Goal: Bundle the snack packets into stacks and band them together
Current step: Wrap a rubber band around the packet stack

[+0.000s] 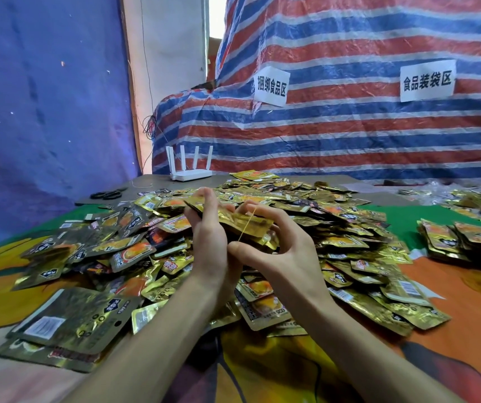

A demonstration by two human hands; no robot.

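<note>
The left hand (pixel 207 228) grips a stack of packets (pixel 234 220) held above the loose pile (pixel 335 228) at the middle of the counter (pixel 402 219), fingers curled over the stack's left end. The stack's long axis runs left to right, dipping slightly toward the right hand (pixel 280 254), which sits just below and right of it. That hand holds a rubber band (pixel 247 226) taut between thumb and curled fingers, and the band crosses the stack's right end across its short axis. The right hand, being nearer, looks best placed for the next wrap. Banded bundles (pixel 451 239) lie toward the counter's right edge.
</note>
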